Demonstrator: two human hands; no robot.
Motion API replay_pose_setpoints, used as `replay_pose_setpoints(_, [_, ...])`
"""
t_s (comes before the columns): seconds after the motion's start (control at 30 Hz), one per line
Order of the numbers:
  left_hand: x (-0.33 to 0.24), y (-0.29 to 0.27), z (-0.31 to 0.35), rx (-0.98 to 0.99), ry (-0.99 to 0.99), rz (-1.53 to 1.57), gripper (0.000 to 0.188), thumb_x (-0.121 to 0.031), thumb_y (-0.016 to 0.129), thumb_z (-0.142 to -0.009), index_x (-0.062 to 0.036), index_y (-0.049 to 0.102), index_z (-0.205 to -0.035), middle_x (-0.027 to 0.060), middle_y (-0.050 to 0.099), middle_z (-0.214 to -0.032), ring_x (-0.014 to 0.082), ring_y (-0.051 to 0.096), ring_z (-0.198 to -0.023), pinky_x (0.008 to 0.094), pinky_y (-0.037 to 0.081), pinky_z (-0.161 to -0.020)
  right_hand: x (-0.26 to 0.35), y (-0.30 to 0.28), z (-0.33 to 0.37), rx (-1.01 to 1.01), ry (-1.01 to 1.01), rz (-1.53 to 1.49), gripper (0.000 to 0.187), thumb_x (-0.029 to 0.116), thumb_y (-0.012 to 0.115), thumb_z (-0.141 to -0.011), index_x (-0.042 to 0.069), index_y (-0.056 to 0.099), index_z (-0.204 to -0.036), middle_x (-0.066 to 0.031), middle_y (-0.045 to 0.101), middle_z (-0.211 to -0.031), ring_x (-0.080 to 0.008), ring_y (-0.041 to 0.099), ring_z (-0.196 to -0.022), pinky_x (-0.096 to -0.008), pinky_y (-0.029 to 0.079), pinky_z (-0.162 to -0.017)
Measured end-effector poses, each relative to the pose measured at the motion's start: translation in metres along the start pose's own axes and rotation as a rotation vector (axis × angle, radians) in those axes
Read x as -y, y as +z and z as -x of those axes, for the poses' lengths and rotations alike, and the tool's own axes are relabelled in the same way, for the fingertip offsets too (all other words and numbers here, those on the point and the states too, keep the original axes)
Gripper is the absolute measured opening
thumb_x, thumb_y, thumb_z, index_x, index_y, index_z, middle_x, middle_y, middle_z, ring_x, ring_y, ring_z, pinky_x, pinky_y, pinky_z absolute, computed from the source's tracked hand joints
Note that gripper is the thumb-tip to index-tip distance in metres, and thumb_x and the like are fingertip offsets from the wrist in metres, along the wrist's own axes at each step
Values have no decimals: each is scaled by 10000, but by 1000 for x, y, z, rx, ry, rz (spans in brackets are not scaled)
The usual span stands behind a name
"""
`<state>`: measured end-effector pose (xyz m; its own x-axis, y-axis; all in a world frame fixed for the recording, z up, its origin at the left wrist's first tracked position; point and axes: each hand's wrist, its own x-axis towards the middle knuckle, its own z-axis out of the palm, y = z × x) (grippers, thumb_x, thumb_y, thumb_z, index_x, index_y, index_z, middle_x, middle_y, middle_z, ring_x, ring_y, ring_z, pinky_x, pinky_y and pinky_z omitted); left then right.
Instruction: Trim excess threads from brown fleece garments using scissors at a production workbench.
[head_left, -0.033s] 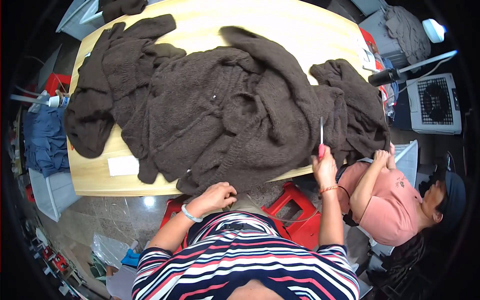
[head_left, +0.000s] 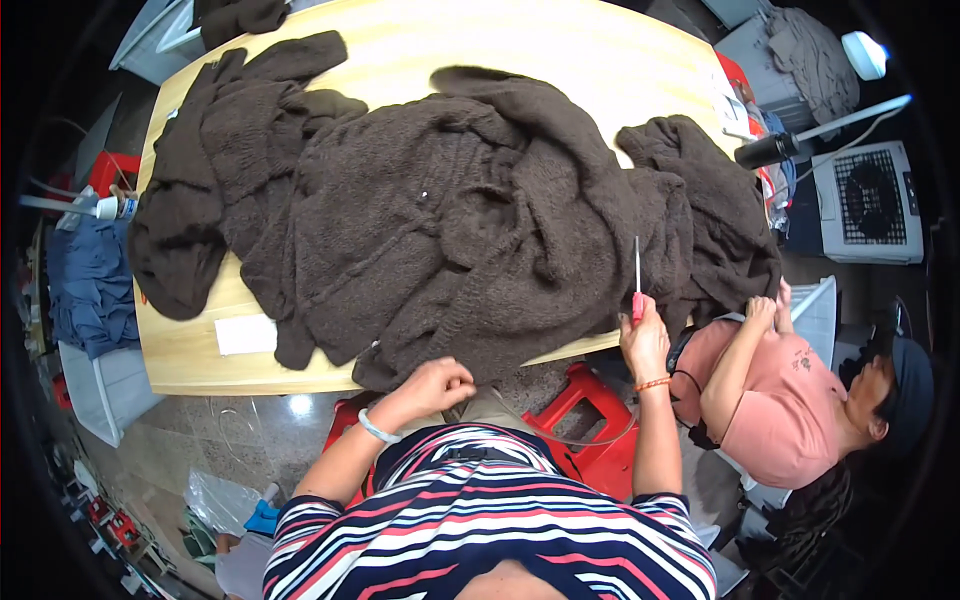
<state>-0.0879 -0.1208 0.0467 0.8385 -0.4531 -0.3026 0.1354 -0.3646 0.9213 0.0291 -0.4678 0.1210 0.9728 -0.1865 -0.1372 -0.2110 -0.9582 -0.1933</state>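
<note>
A dark brown knitted garment (head_left: 380, 210) lies bunched across the wooden table, its near edge hanging toward me. My left hand (head_left: 435, 387) is at that near edge with the fingers curled closed; what they pinch, if anything, is hidden. In my right hand (head_left: 645, 345) is a slim pointed metal tool with a red handle (head_left: 638, 305), gripped with its tip away from me over the cloth. Whether it has one blade or two I cannot make out. A raised fold (head_left: 540, 110) of the garment curves over its far side.
Bare wood of the table (head_left: 560, 40) shows at the far side. A white paper (head_left: 246, 335) lies near its left front edge. At the right a co-worker in a pink shirt (head_left: 780, 410) holds the brown cloth's edge. A red stool (head_left: 590, 420) stands below.
The fold at the garment's far side has sunk slightly and shifted left. My right hand with the red-handled tool has moved a little left. My left hand stays almost in place.
</note>
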Motion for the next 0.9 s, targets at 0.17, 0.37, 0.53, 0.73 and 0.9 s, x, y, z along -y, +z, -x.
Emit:
replay_pose_setpoints(0.17, [-21,-18,-66,-693,-32,71,421,-183,748,-813,-31,575,-1166,54,541,-960,126,519,-749,254,466,-659,37,-12,14,-52,-141,-341,379,107,641,-860,31,548,-1220,-256,655,-934,-439,637,-906,-459,516,-780])
replay_pose_setpoints(0.37, [-49,-46,-173,-802,178,-352,589,-255,779,-750,-39,511,-1227,185,493,-1147,362,485,-1079,439,413,-937,70,-4,0,407,-126,-891,346,124,606,-940,-44,542,-1237,-81,671,-868,-109,631,-725,-258,530,-660])
replay_pose_setpoints(0.53, [-56,-72,-168,-765,281,14,261,-111,677,-854,17,624,-1076,106,619,-1041,177,601,-954,283,477,-839,66,-7,12,785,2,-1266,357,212,588,-965,-45,555,-1210,-128,688,-931,-164,669,-764,-299,554,-715])
replay_pose_setpoints(0.73, [-23,-59,-26,-104,-205,788,474,-80,736,-785,28,579,-1219,87,628,-1203,170,581,-1109,329,434,-996,28,28,72,1017,240,-1276,328,245,679,-910,-31,629,-1080,-102,687,-919,-160,666,-806,-313,564,-734])
replay_pose_setpoints(0.9, [-16,-16,-32,-184,-306,1212,384,-163,715,-861,6,595,-1183,87,650,-1130,164,609,-1047,328,477,-939,16,19,73,722,90,-1071,243,216,677,-910,-2,661,-1017,-24,666,-854,-107,629,-777,-257,516,-717])
